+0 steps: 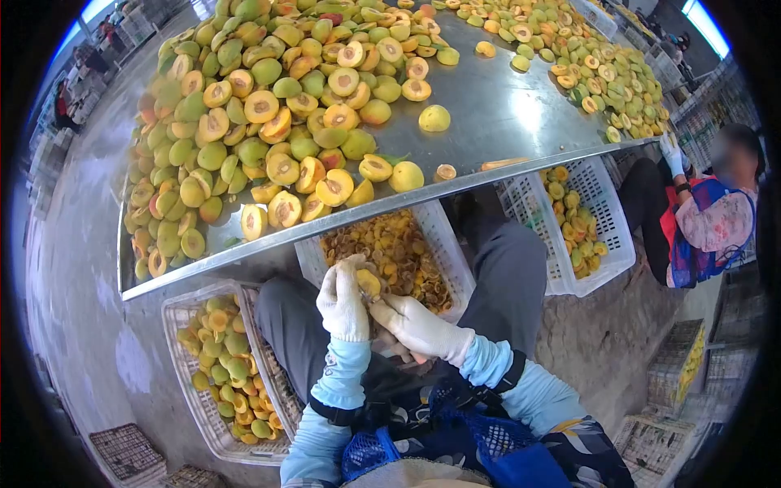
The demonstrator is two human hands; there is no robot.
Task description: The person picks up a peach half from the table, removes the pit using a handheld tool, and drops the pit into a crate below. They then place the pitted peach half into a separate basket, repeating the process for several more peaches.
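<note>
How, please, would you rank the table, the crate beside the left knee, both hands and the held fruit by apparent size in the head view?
1. Table
2. Crate
3. Left hand and right hand: too alike
4. Held fruit

A fruit-processing workshop — halved fruit (261, 106) on a metal table (480, 102), stacked crates (724, 106).

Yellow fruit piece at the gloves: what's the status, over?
Left hand pinching yellow fruit piece. Right hand close beside it, grip unclear. White crate between the knees; nothing visibly in the way.
</note>
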